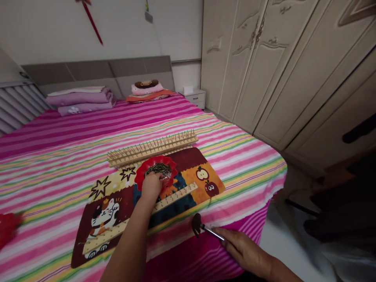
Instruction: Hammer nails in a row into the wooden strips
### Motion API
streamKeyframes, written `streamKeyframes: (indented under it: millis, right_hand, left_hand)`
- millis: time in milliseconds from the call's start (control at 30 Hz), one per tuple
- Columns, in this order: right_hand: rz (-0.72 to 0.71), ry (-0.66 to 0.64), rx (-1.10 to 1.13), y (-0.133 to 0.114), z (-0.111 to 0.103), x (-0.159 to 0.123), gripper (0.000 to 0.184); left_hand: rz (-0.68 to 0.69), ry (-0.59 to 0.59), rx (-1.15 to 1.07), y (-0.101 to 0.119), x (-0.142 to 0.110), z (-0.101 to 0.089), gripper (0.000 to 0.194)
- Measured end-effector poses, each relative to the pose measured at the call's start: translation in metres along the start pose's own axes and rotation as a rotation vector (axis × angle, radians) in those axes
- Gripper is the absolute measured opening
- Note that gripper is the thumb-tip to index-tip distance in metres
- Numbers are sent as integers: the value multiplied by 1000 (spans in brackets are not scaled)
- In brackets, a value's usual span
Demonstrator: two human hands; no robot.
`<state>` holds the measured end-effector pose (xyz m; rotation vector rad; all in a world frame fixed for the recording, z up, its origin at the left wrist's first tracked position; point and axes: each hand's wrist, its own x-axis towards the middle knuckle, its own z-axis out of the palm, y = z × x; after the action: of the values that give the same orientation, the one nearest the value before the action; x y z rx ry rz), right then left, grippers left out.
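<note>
My left hand (152,184) reaches into a red scalloped bowl (140,172) of thin metal nails (163,170). Its fingers look bent in among the nails, and their tips are hidden. Low on the right, my right hand (239,247) is closed round the metal handle of a hammer (196,224), whose dark claw head points left above the bed's edge. Beneath my left forearm runs a light wooden strip (176,196) with a row of nails standing up along its right part. The bowl and strip rest on a patterned mat (82,231).
Behind the bowl, wooden strips (152,150) bristle with upright nails. Another red object (7,229) is cut off at the left edge. Striped cloth (243,156) covers the bed, with folded bedding (82,100) at the headboard. A wardrobe (243,58) stands on the right.
</note>
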<state>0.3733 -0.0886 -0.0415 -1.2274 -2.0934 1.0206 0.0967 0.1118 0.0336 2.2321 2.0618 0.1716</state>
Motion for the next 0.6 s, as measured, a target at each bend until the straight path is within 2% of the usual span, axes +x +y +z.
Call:
streamKeyframes:
  millis: [200, 333, 467, 600]
  right_hand:
    - [7, -10, 16, -1, -3, 1, 45]
    - [4, 3, 34, -2, -3, 2, 46]
    - [5, 11, 33, 0, 0, 2, 45]
    - [-11, 20, 9, 5, 3, 0, 46]
  left_hand:
    - [-7, -66, 43, -2, 12, 6, 21]
    - [41, -110, 62, -2, 15, 5, 18]
    - [102, -133, 50, -4, 13, 0, 15]
    - [109, -139, 11, -16, 10, -11, 17]
